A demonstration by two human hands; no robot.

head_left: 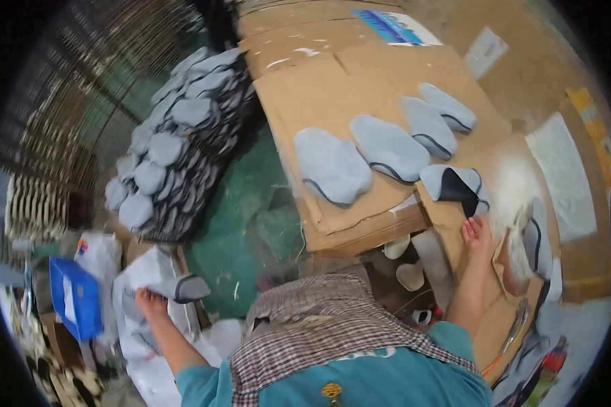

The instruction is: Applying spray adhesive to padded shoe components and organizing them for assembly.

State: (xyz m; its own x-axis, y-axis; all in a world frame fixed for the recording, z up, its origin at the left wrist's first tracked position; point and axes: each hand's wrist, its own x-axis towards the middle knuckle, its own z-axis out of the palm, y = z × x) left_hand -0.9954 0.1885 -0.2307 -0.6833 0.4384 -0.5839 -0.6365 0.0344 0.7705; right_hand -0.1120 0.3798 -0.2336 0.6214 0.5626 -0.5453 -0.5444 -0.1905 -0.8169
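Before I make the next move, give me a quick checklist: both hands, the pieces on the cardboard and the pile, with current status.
1. Left hand at the dark-edged grey piece: ok.
2. Left hand's grip secure: cannot tell; the contact is too small to read.
3. Right hand close to the grey-and-black piece: ok; whether its fingers touch it, cannot tell.
4. Grey-and-black piece showing plain grey like its neighbours: not ok; black shows across its middle.
5. Four grey pieces laid out on the cardboard: ok.
6. Pile of grey pieces apart from the cardboard, on its left: ok.
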